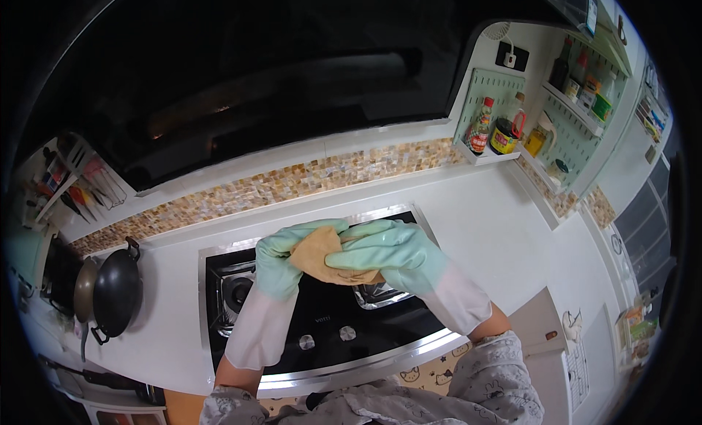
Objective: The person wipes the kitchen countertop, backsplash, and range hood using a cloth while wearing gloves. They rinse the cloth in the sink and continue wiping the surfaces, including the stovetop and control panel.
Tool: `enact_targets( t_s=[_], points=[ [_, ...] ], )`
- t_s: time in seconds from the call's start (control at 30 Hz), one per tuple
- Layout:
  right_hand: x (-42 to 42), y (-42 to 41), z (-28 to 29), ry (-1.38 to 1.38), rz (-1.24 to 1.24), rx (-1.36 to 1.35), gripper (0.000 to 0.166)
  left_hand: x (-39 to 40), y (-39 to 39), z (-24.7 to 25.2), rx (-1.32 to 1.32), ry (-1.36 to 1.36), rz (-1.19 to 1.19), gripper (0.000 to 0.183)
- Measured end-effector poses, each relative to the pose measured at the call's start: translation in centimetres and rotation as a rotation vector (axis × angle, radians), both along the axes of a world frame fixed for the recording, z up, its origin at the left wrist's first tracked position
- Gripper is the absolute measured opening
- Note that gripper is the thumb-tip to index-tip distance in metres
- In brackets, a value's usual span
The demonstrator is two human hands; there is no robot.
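Both of my hands wear long rubber gloves, mint green at the hand and pale at the cuff. Between them they grip a folded tan cloth (321, 256) above a black gas cooktop (318, 354). My left hand (279, 255) has hold of the cloth's left side, its fingers partly hidden behind it. My right hand (392, 252) lies over the cloth's right part, fingers bent around it. Beneath my left forearm shows the left burner (237, 294). A right burner (378, 296) is mostly covered by the cloth and my right hand. Two silver knobs (347, 333) sit at the cooktop's front.
A black wok (117, 292) and another pan (85, 288) lean upright at the left on the white countertop (466, 216). A large black range hood (274, 85) overhangs the back. Sauce bottles (479, 132) stand on a pegboard shelf (492, 157) at the right. Utensils (82, 200) hang at the left.
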State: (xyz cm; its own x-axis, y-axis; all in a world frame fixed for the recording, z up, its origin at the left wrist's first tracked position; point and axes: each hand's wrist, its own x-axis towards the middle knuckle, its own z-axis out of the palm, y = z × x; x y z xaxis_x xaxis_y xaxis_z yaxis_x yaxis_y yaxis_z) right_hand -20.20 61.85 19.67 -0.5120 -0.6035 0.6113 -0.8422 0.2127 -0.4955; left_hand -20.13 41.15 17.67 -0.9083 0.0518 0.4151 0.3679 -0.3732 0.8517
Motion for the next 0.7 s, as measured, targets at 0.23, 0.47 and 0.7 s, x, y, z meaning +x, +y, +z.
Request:
enact_targets(
  t_s=[0.23, 0.47, 0.7],
  points=[
    [2.4, -1.0, 3.8, -1.272, 0.342, -0.563, 0.065, 0.7, -1.1, 3.0, -0.117, 0.424, -0.076, 0.011],
    [-1.6, 0.3, 1.8, -1.095, 0.609, -0.754, 0.069, -0.4, -1.7, 5.0, -0.215, 0.327, 0.02, 0.019],
    [-2.6, -1.8, -0.3, -1.148, 0.16, -0.627, 0.022, -2.9, -1.9, 3.3, -0.23, 0.146, -0.035, 0.026]
  ],
)
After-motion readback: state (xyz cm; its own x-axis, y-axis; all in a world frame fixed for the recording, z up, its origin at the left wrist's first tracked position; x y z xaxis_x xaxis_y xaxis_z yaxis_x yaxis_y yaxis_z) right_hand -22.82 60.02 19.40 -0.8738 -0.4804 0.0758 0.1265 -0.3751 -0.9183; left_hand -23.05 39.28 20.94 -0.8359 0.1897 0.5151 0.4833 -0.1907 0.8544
